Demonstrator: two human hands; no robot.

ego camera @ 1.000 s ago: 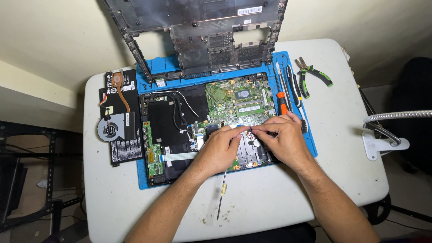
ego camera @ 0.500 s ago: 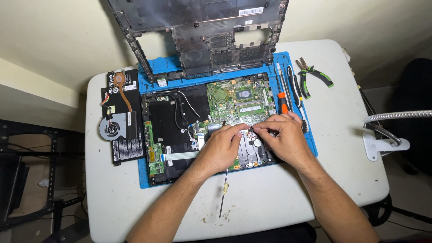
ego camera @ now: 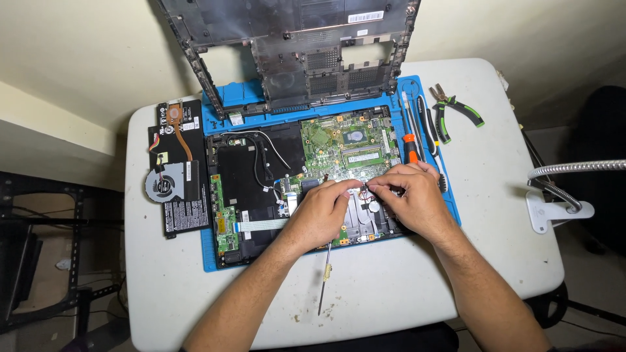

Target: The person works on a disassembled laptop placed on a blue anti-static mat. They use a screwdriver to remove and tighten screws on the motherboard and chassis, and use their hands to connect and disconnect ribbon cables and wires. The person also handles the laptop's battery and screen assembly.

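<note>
Opened laptop point(ego camera: 306, 189) lies bottom-up on the blue mat point(ego camera: 215, 261), mid-table, green motherboard point(ego camera: 345, 143) exposed at its far right. Your left hand point(ego camera: 319, 212) and right hand point(ego camera: 411, 195) meet over the chassis just below the board, fingertips pinched close together around a small dark part or connector point(ego camera: 366, 189). Both hands are curled nearly closed; whether either truly grips the part, you can't tell, it's too small.

Step in hand, by my read: you're working one small internal connector or cable loose or into place, mid-teardown. Next move likely needs a fine, steady pull or press with fingertips only, no force on the board, and watch the thin wires nearby.

Counts: one laptop base, one removed bottom cover point(ego camera: 293, 45) propped against the wall behind the mat, one fan with copper heatpipe point(ego camera: 166, 176) resting on one black battery pack point(ego camera: 186, 208) left of the mat. One thin screwdriver point(ego camera: 324, 277) on the white table point(ego camera: 495, 182) near your forearms. One orange-handled driver point(ego camera: 411, 148) and a few slim tools on the mat's right edge, one green-handled pliers point(ego camera: 453, 117) beyond. One gooseneck lamp arm point(ego camera: 567, 173) at right.
</note>
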